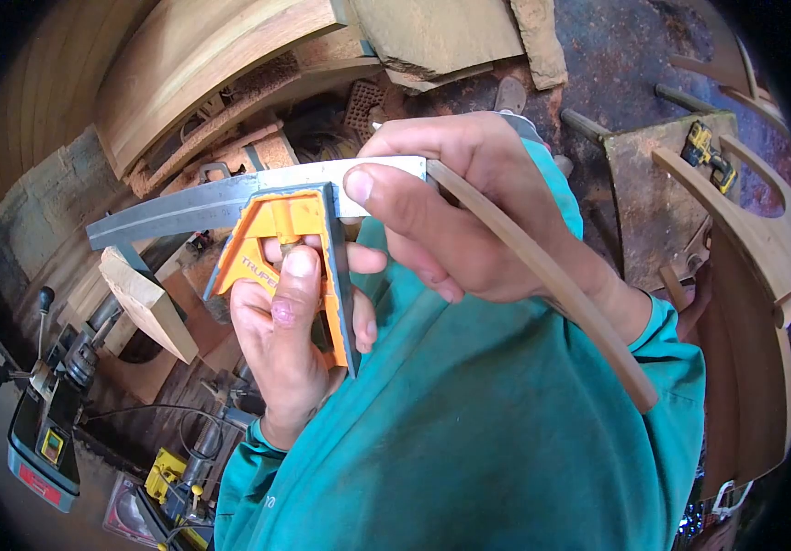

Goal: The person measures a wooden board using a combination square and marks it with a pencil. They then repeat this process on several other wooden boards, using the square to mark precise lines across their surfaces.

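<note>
A combination square, with an orange head and a long steel blade, is held up in front of my chest. My left hand is closed around the head, its thumb on the knob in the middle. My right hand grips the whitish end of the blade, with the thumb pressed flat on it. A thin wooden strip starts at that blade end and runs across my right hand and wrist toward the lower right. The right fingers behind the blade are partly hidden.
A sawn wood block lies below the blade's far end. Clamp-like tools with black knobs stand at lower left. Large curved boards are at upper left. A yellow cordless drill rests on a wooden surface at right, beside curved wooden parts.
</note>
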The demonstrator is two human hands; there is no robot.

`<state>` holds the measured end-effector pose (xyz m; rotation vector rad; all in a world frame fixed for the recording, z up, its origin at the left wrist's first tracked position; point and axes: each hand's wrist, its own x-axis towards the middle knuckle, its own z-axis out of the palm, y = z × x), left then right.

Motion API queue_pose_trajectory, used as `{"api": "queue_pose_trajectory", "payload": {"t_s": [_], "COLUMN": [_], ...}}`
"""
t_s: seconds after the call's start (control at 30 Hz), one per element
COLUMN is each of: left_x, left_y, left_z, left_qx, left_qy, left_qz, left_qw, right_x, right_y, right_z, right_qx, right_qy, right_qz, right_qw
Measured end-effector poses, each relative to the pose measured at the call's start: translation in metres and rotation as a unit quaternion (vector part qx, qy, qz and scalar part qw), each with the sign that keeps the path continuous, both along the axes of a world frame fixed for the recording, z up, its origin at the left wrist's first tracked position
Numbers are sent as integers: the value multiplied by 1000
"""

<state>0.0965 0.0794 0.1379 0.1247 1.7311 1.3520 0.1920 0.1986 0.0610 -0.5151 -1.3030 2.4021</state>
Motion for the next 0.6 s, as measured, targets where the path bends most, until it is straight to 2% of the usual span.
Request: {"api": "queue_pose_trajectory", "payload": {"t_s": [0.3,0.37,0.6], "left_x": [1,1,3], "left_y": [1,1,4], "left_z": [-2,-3,5], "left_qx": [-4,16,32], "left_qy": [-14,-23,-40], "left_qz": [1,13,30], "left_qw": [1000,1000,998], "right_x": [3,3,7], "right_y": [1,5,12], "right_z": [-1,7,12], "right_qx": [1,-76,-126], "right_qy": [5,-13,13], "right_qz": [6,19,48], "right_qw": [1000,997,991]}}
